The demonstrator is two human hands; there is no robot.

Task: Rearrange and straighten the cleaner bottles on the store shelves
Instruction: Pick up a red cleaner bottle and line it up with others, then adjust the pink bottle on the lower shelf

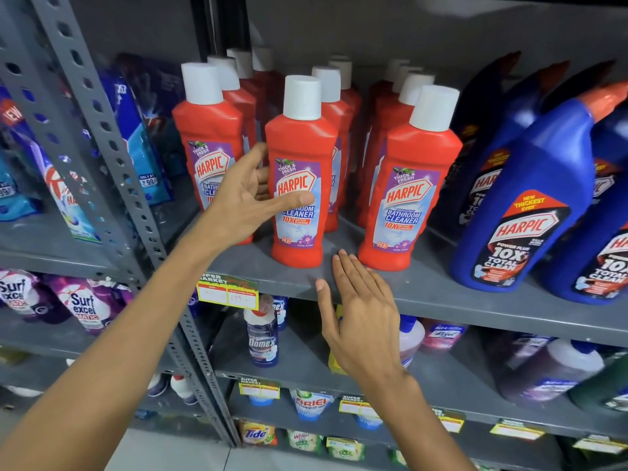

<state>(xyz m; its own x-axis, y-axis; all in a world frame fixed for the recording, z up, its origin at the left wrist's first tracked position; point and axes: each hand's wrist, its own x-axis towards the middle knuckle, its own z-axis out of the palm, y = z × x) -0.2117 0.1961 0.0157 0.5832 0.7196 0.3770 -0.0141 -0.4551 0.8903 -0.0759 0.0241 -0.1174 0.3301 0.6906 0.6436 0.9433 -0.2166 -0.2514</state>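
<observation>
The left hand [249,195] reaches forward on an outstretched bare arm, fingers spread and thumb extended. The right hand [360,311] hovers lower, flat, fingers together.

Grey steel shelving fills the frame, and the perforated upright [112,154] running down its left part is the landmark here. Right of it, a flat grey shelf board [475,294] carries a yellow price tag [227,294] on its front lip. Behind the upright, a plain grey back wall [407,25], dimly lit. Below its foot, pale floor tiles [176,453] show.
</observation>
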